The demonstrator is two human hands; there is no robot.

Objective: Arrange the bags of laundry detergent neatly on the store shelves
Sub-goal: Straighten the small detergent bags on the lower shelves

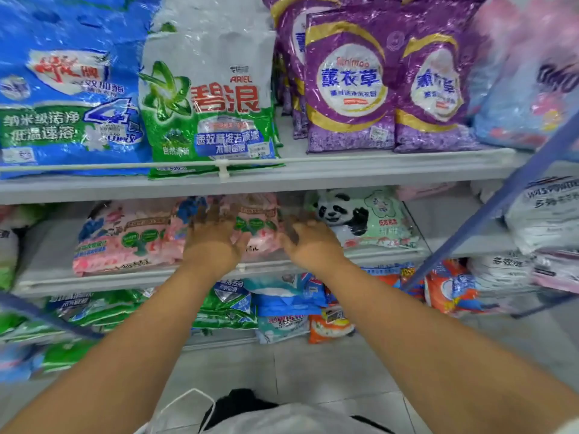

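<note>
The pink detergent bag [250,227], lying near the front edge of the middle shelf [125,278], is pressed by the spread left hand [213,236] and right hand [308,242]; judged soft, slippery and heavy, it is best gripped at both side edges.

Two bare forearms enter from the lower left and lower right of the frame; no sleeves, watch or rings are visible. The left hand [216,242] and right hand [310,245] are ungloved. At bottom centre: a light grey garment [282,421], a dark patch above it, and a thin white cord [188,399].
</note>
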